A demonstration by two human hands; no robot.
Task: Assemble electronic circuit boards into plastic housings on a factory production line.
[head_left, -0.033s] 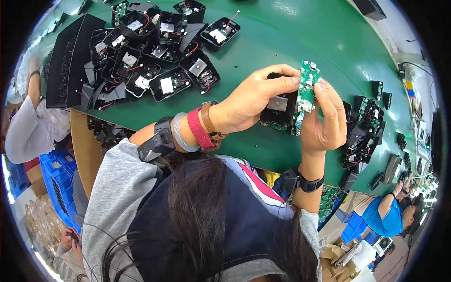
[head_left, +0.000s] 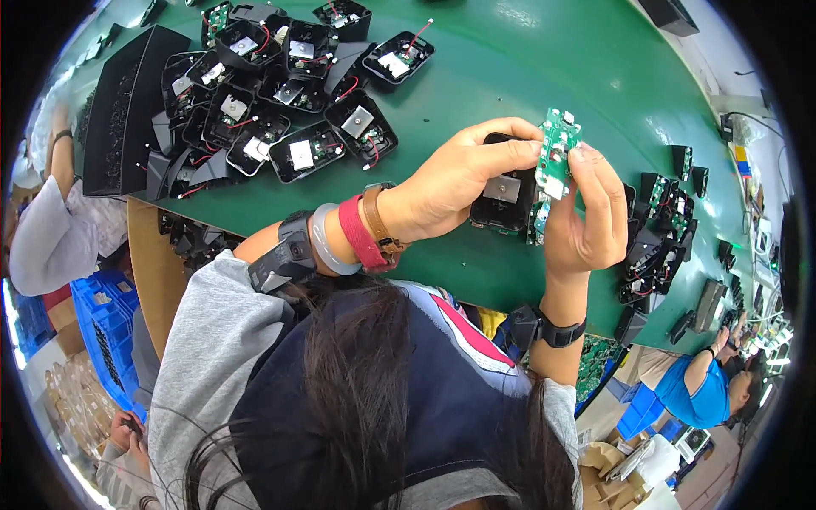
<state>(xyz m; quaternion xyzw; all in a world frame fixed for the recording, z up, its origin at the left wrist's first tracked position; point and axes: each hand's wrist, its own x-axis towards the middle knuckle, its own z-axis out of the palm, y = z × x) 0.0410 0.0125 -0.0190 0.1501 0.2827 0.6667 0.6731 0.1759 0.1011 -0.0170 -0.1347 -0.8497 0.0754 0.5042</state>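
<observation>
Between my two hands is a green circuit board (head_left: 557,146) with white connectors, held up over the table. The thumb and fingers of my left hand (head_left: 463,174) pinch its left edge. My right hand (head_left: 591,208) grips the right edge with thumb and fingertips. Under the board and partly covered by my left hand lies an open black plastic housing (head_left: 501,194) with a square metal plate inside. A second piece of green board (head_left: 539,223) shows just below the held one, beside the housing; what it rests on is hidden.
Open black housings (head_left: 300,155) with metal plates and red wires are heaped at the left, beside a black box (head_left: 127,119). More housings with green boards (head_left: 659,238) lie at the right on the green table (head_left: 476,76). Co-workers sit at both sides; a blue crate (head_left: 106,331) stands lower left.
The circuit board has turned a little between my fingers, so more of its flat face shows. Both hands stay in nearly the same place.
</observation>
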